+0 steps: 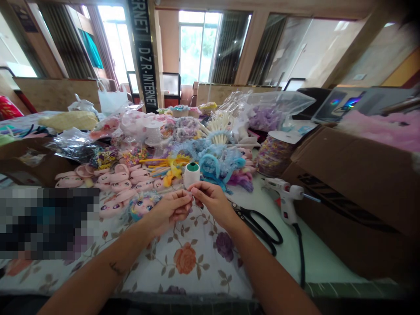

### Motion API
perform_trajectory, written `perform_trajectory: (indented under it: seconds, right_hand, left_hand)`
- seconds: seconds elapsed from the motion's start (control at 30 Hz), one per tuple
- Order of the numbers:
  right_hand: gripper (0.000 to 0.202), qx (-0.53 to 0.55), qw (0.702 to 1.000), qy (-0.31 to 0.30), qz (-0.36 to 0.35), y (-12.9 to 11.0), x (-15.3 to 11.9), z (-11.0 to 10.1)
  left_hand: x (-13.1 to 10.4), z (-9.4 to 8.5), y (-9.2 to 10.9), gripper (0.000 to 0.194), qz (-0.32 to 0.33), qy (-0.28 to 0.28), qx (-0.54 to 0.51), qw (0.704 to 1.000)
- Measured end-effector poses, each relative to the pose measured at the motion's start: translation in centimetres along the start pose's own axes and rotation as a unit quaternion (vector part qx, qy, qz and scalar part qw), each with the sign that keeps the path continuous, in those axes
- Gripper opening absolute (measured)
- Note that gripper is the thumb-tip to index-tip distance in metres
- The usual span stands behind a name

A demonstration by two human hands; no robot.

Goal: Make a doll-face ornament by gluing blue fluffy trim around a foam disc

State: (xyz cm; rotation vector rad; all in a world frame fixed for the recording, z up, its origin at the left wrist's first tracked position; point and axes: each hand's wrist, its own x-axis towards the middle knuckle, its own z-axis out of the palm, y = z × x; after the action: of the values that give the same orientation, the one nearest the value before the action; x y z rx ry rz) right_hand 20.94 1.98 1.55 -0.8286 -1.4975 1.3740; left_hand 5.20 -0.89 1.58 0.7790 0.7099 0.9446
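While fingertips meet above the floral cloth [197,245]
Left hand [170,210] and right hand [211,199] pinch shut together (held thing too small to tell) beside the thread spool [191,174].

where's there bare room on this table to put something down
Free: the floral tablecloth between the two forearms, below the left hand and right hand; also the plain strip right of the scissors, around the glue gun cord, up to the cardboard box. Crowded: everything behind the thread spool, and the doll faces at left.
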Motion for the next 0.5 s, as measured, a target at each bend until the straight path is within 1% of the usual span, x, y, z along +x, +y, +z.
perform_trajectory:
  seconds: [0.13,0.23,0.5]
  right_hand:
    - [0.024,0.035,0.999,0.023,-0.004,0.1,0.2,-0.2]
    - [0.022,0.031,0.998,0.045,-0.011,0.1,0.3,-0.3]
    - [0.018,0.023,0.997,0.074,-0.019,-0.3,0.3,-0.3]
  left_hand:
    - [0.2,-0.1,-0.1,0.027,0.016,0.022,-0.011,1.0]
    - [0.4,-0.3,-0.2,0.026,0.023,0.036,-0.012,0.999]
    - [0.8,-1.1,-0.6,0.029,0.036,0.032,0.065,0.997]
